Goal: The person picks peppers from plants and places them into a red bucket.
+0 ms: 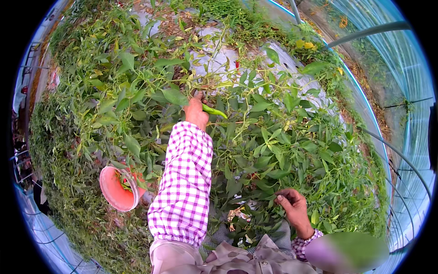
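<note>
In the middle of the head view, my left hand [196,111] reaches forward into the pepper plants, its fingers closed around a long green chili pepper [214,111]. The pepper's tip points right, and its stem end is hidden by the hand. Lower and to the right, my right hand [293,208] is close to my lap, thumb and forefinger pinched at the edge of a pepper leaf [268,198]. A red bucket [119,195] leans among the plants left of my left forearm. Some green pieces lie inside it, partly hidden by leaves.
Dense pepper foliage [133,102] surrounds both arms. Plastic mulch sheet [215,58] shows through it ahead, near a small red pepper [237,64]. Along the right side curve a translucent plastic greenhouse wall [407,78] and metal hoops [371,31].
</note>
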`<control>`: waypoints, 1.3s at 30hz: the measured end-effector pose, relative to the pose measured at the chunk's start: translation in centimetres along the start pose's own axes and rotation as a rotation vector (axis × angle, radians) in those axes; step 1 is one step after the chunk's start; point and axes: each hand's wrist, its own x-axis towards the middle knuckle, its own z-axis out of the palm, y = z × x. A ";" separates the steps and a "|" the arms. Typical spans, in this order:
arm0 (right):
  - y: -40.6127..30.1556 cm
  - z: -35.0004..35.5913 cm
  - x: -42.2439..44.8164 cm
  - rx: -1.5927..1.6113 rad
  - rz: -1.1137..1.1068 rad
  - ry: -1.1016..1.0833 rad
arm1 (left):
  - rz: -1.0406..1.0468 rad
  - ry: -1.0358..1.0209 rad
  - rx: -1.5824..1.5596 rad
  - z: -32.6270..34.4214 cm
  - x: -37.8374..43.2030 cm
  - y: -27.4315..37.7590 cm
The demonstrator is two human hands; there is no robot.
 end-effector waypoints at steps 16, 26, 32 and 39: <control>-8.5 6.6 7.2 -0.103 -0.375 -0.157 | 0.366 -0.386 0.405 -3.6 -4.2 1.2; -10.0 14.9 19.1 0.105 0.034 -0.219 | 0.743 -0.263 1.133 -5.4 -10.7 0.9; -9.8 9.2 19.3 -0.256 -0.128 -0.615 | 0.488 -0.345 0.569 -9.1 -17.9 2.3; -10.0 -1.6 25.3 0.163 0.116 -0.649 | -0.205 -0.462 -0.224 -17.1 -23.5 -2.1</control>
